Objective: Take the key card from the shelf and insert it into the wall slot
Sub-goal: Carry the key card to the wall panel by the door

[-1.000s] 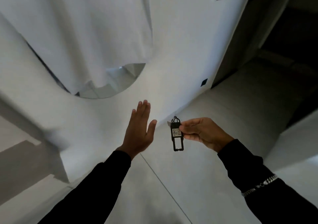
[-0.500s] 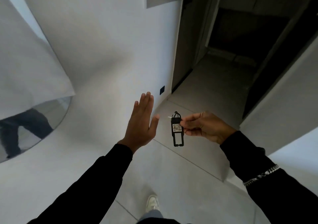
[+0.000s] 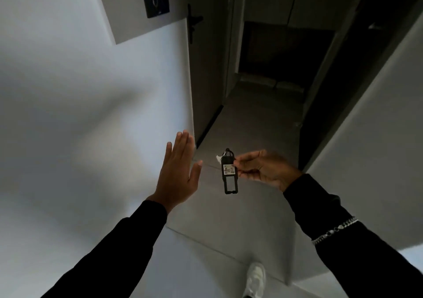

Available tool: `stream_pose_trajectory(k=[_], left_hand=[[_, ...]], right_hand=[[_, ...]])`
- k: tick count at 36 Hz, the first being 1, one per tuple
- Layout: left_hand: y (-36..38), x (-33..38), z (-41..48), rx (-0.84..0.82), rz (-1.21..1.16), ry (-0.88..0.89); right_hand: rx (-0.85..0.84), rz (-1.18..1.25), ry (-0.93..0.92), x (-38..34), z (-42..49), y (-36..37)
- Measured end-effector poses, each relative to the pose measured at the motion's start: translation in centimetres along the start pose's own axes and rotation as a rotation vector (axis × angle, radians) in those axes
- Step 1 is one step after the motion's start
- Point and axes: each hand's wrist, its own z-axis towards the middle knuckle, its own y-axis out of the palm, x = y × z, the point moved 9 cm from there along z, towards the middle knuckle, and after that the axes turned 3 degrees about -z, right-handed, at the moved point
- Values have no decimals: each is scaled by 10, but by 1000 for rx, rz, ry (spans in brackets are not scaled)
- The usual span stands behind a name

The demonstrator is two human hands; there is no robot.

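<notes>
My right hand [image 3: 265, 168] pinches the key card [image 3: 229, 171], a black tag with a white label reading 402 and a ring on top; it hangs down in mid-air over the floor. My left hand [image 3: 177, 172] is held up flat beside it, fingers straight and together, holding nothing, close to the white wall. The dark wall slot panel [image 3: 155, 0] is mounted high on a grey panel at the upper left, well above and ahead of both hands.
A white wall [image 3: 80, 114] runs along the left. A dark door with a handle [image 3: 193, 22] stands ahead, beside a dim corridor [image 3: 270, 92]. A pale wall [image 3: 377, 137] closes the right side. My white shoe [image 3: 256, 279] is on the grey tiled floor.
The view has swung right and forward: the round mirror has left the frame and the wall slot panel and door have come closer. Both hands keep the same pose, the card still held.
</notes>
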Motion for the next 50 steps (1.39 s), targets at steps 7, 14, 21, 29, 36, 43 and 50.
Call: stream_pose_trajectory(k=[7, 14, 21, 29, 36, 43, 50], left_hand=[[46, 10, 110, 45, 12, -67], [59, 14, 200, 120, 35, -121], [76, -13, 280, 189, 67, -141], [86, -71, 368, 269, 109, -188], [64, -109, 440, 325, 175, -220], [14, -144, 483, 457, 328, -264], [-36, -185, 504, 559, 682, -400]], right_hand=[[-42, 8, -13, -53, 75, -81], [-89, -67, -65, -125, 139, -148], [-104, -84, -117, -185, 218, -191], [-162, -106, -150, -242, 325, -203], [-266, -136, -202, -314, 402, -195], [-441, -177, -281, -384, 481, -156], [-711, -246, -439, -456, 547, -79]])
